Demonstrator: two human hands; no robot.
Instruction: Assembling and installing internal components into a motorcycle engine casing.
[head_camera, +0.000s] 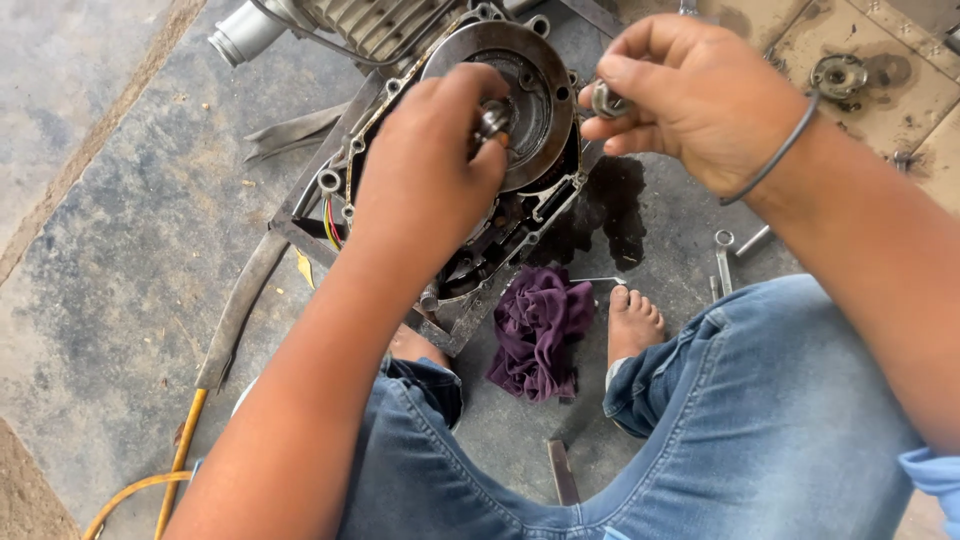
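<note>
- Head view: the left hand (430, 165) reaches over an opened engine case (470, 215) that lies on the stone floor (120, 250), with fingers curled together and the fingertips pinching a small metal part (492, 121).
- That part sits right at the left fingertips, over the middle of the round dark flywheel (535, 95), which lies just beyond and to the right of the left hand; whether the part touches the flywheel cannot be told.
- The right hand (700, 100) hovers to the right of the flywheel, apart from the left hand, with thumb and forefinger pressed together on a small round metal nut (604, 99); the other fingers are folded in.
- A thin dark bangle (775, 158) circles the right wrist.
- Under the left wrist, red, yellow and green wires (331, 222) come out at the case's edge.
- Beyond the left hand, at the top of the view, lies the finned grey cylinder (370, 25) of the engine.
- Below the right hand, on the floor, a dark oil stain (615, 205) spreads beside the case.
- Nearer the person than both hands, a crumpled purple rag (540, 330) lies between the knees, just beside a bare foot (633, 322).
- To the right of the foot, below the right forearm, a ring spanner (723, 258) lies on the floor.
- Far right of the right hand, a round metal gear piece (838, 75) rests on brown cardboard (900, 95).
- Well left of the left arm, a flat metal bar (240, 300) with a yellow handle (178, 460) lies on the floor.
</note>
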